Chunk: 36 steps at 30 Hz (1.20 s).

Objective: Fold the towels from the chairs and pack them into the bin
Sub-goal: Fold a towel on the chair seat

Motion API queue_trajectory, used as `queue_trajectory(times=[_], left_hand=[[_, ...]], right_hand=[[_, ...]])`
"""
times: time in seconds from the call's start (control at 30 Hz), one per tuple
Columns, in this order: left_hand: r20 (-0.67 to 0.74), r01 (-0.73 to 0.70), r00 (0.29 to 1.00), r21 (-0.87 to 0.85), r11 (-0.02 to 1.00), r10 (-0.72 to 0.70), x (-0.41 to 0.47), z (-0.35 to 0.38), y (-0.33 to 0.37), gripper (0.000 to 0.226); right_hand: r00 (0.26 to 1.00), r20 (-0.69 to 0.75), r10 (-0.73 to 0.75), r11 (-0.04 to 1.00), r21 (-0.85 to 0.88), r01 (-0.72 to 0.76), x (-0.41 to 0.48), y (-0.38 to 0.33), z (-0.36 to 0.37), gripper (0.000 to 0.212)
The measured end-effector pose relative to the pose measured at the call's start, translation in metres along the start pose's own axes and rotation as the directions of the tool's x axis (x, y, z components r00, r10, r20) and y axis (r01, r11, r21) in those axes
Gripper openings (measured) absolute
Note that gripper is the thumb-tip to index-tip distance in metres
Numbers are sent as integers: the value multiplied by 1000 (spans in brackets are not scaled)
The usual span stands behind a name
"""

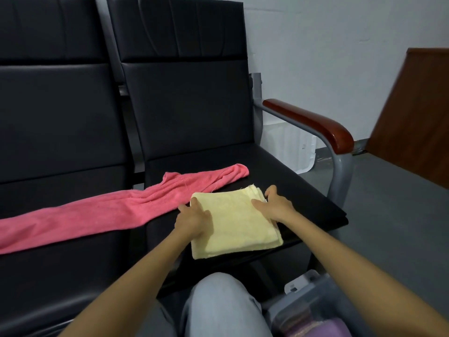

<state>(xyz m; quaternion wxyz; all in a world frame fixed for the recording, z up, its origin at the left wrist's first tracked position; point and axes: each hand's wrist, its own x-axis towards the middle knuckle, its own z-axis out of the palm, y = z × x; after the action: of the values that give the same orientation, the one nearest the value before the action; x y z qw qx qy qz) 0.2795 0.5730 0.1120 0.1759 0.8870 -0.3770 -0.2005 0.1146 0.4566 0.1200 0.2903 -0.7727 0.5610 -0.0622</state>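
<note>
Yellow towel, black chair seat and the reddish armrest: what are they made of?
The yellow towel looks like soft terry cloth: fuzzy, matte, loose threads at one corner. The black chair seat seems leather or fake leather: smooth with a dull sheen; I cannot tell which. The armrest looks like glossy varnished wood, maybe plastic, on a grey metal-looking frame.

The pink towel [97,212] runs off my left edge, so I can't see where it ends. The bin [315,297] is cut by the bottom edge and blurred; something purple lies inside, but I can't tell what. I can't tell whether the left hand [193,218] tucks fingers under the yellow towel [238,227]. The right hand [274,203] has its fingertips hidden past the towel's far edge.
</note>
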Motion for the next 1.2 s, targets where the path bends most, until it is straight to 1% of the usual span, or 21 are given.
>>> queue_trajectory(times=[0.03,0.07,0.1,0.17,0.23,0.3,0.37,0.43,0.5,0.57,0.63,0.7,0.8,0.83,0.87,1.0,1.03,1.07,1.1,1.13,1.2], left_hand=[[69,24,997,-34,999,-22,-1,-5,1,68],[123,19,992,-69,997,-10,-4,-9,2,74],[170,1,985,-140,990,23,-8,-12,3,78],[229,3,969,-373,928,89,-15,-17,6,77],[227,-15,961,-522,853,156,-22,-22,11,71],[189,-79,957,-555,828,218,-27,-22,23,62],[175,-138,946,-544,827,273,-37,-19,44,51],[200,-173,922,-554,814,332,-50,-11,70,43],[234,-215,886,-560,800,401,-65,3,94,40],[292,-261,841,-520,813,456,-84,27,119,38],[345,-304,806,-457,836,482,-102,52,135,37],[414,-312,760,-445,839,502,-117,83,145,36],[519,-307,689,-422,853,505,-134,138,145,35],[532,-326,681,-395,859,503,-134,151,142,35],[560,-353,656,-366,861,506,-141,171,139,35],[491,-550,622,-281,787,610,-143,207,122,38],[493,-579,610,-257,774,620,-142,210,116,39],[508,-618,581,-232,751,636,-138,216,108,39],[539,-665,557,-167,728,632,-135,222,99,38],[579,-719,539,-62,692,612,-133,228,90,38],[683,-768,551,188,613,480,-133,237,72,43]], right_hand=[[997,82,-10,993,115,0,-5,0,-3,52],[988,147,-38,976,218,5,-11,0,-7,49],[979,193,-65,956,293,6,-17,1,-10,49],[959,258,-112,920,392,2,-29,7,-18,49],[938,310,-154,878,479,-14,-37,19,-29,46],[946,284,-156,855,518,-14,-49,36,-43,41],[976,189,-112,863,505,1,-68,52,-60,35],[995,77,-66,870,493,20,-89,74,-75,31],[1000,-1,-16,876,482,14,-111,101,-85,27],[997,-34,76,856,514,-48,-136,138,-88,26],[988,-45,147,812,575,-95,-157,172,-84,24],[978,-54,203,768,628,-125,-178,206,-73,24],[959,-20,284,718,667,-199,-209,252,-44,23],[956,2,293,719,659,-222,-214,260,-34,24],[949,22,314,712,656,-251,-225,272,-21,25],[921,28,388,662,687,-300,-244,283,19,27],[922,24,385,656,696,-292,-248,283,29,27],[926,30,376,652,702,-287,-251,283,42,26],[929,52,368,648,702,-296,-254,284,58,25],[924,94,371,638,697,-327,-257,282,76,25],[897,212,389,618,661,-425,-259,277,117,31]])
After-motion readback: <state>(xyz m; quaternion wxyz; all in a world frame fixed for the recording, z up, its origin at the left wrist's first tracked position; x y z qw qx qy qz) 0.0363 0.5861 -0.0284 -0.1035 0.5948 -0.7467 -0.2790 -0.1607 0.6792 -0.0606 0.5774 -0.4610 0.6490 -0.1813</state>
